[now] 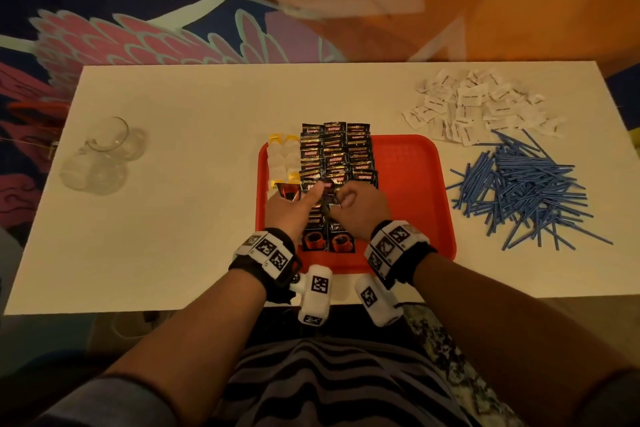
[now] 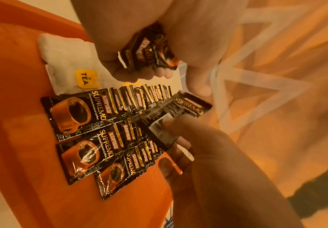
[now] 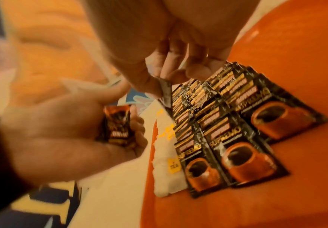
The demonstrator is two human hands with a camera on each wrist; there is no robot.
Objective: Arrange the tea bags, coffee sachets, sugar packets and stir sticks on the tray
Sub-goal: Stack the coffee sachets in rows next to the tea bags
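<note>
Two bare arms reach out over the near edge of the table (image 1: 173, 107), each with a black wrist band that carries white blocks printed with black square codes. Both hands are over the red plastic tray (image 1: 415, 163), which sits near the middle of the near edge.

On the left, the left hand (image 1: 289, 211) has its fingers curled round a small bunch of coffee sachets (image 2: 147, 50); I cannot count how many are in it. Next to it, the right hand (image 1: 360, 210) pinches one more sachet (image 2: 171, 118) by its end and holds it tilted just above the rows.

Laid flat on the tray are three rows of coffee sachets (image 1: 337, 156), shiny black packs that lap over each other like roof tiles. They read "KOPIKO SUPREMO" and show an orange cup of dark coffee. Too many overlap to count.

Along the left edge of the tray is a line of tea bags (image 1: 285, 156), soft and white, with small yellow tags that say "TEA".

Sugar packets (image 1: 474, 104), small white paper squares with writing too small to read, lie in a loose pile at the far right corner of the table. Just nearer than them is a big heap of thin blue stir sticks (image 1: 530, 184), crossing every way.

Clear glass cups (image 1: 100, 156) stand close together near the left edge of the table; they look like three.
</note>
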